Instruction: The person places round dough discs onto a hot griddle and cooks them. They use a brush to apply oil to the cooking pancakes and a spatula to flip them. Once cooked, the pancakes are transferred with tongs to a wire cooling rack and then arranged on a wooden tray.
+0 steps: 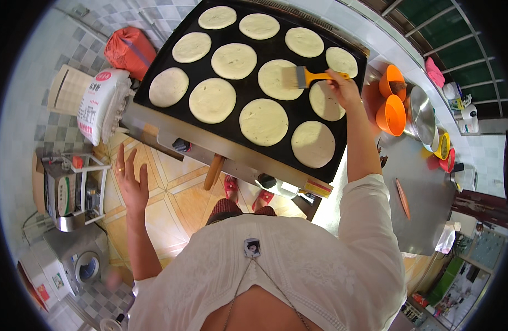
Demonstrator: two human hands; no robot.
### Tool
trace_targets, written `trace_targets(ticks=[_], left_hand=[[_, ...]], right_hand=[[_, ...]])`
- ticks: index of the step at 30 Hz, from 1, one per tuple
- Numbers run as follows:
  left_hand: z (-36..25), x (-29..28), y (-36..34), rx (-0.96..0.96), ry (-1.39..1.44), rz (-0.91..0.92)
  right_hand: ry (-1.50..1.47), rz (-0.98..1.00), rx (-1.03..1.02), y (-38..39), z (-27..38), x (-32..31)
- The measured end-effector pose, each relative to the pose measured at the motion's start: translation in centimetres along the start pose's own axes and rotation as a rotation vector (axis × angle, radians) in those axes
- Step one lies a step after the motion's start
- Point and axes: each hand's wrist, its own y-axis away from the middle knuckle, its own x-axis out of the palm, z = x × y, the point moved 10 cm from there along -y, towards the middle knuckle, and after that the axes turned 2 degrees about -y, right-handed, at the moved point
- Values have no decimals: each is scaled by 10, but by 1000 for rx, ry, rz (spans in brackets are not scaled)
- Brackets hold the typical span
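White shirt (298, 254), foremost. Brush (302, 77), grasped in right fingers (334, 83); bristles over one dough round (271, 85), right half of black griddle (199, 72). Left fingers (131, 164), released, loosely spread, near griddle's left front.

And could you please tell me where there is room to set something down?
The steel table is bare between the reddish stick and red bowl, but crowded at its far end by orange bowls and a metal bowl. The griddle is packed: only narrow gaps separate dough rounds, and the right hand holds a brush there.
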Motion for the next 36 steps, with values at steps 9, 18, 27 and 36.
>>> trace_targets(ticks=[9,18,27,36], left_hand=[[4,8,8,-72,-9,31],[13,14,35,-143,-71,78],[-40,20,-7,49,-89,76],[-18,33,34,-10,-103,116]], right_hand=[[-197,-342,-166,-71,60,-29],[-234,-386,-166,-114,67,-45],[-237,-282,-158,-129,40,60],[374,-623,-780,63,203,-246]])
